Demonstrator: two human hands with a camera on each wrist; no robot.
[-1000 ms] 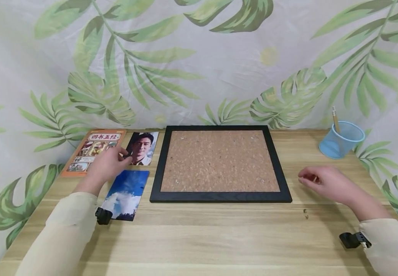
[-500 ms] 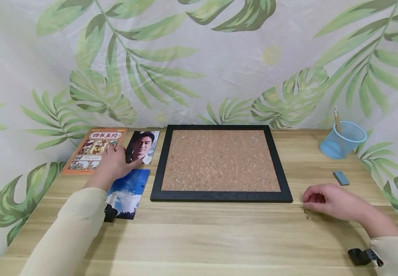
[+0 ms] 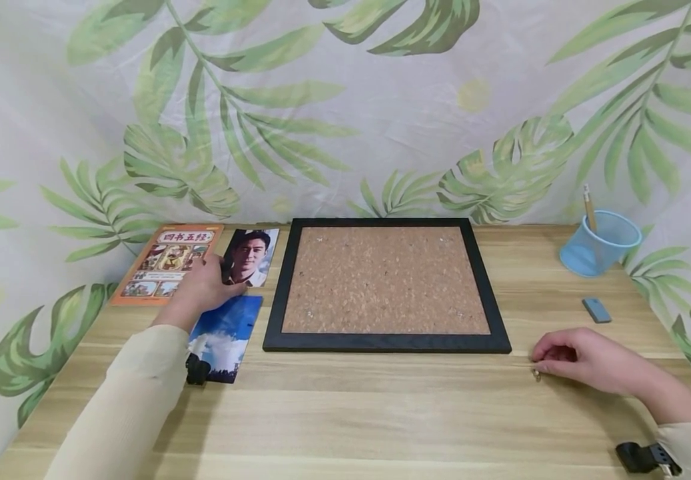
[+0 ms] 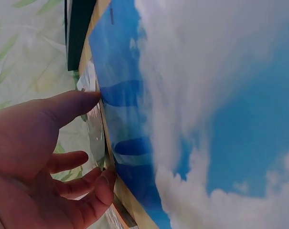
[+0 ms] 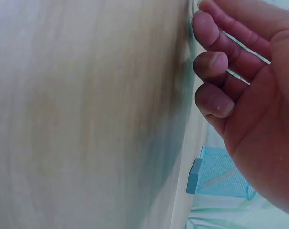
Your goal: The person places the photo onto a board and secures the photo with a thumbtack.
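Through the head view I have the left hand (image 3: 202,288) at the near left corner of the portrait photo (image 3: 252,257), its thumb at the near edge and its fingers along the left side, by the orange book (image 3: 150,277). The left wrist view shows me the thumb set well apart from bent fingers; whether a fingertip has slipped under the paper I can't tell. The portrait lies flat on the surface (image 3: 381,413), left of the cork board (image 3: 384,287) in its black frame, with the sky photo (image 3: 222,347) just on the near side of it.

The right hand (image 3: 591,360) has its fingers curled, thumb and forefinger coming close together over a small metal piece (image 3: 537,375) on the surface, off the board's near right corner. I can't make out whether they pinch it. The gray block (image 3: 596,310) sits beyond that hand, short of the blue cup (image 3: 603,253).

For a good lift, I'd work one fingertip under the portrait's edge and pinch it there, off the printed middle, to avoid a crease or a smudge, and keep the thumb from nudging the sky photo. On the right, I'd close squarely on the metal piece with just the fingertips; it's small, possibly sharp, and could easily skid away.
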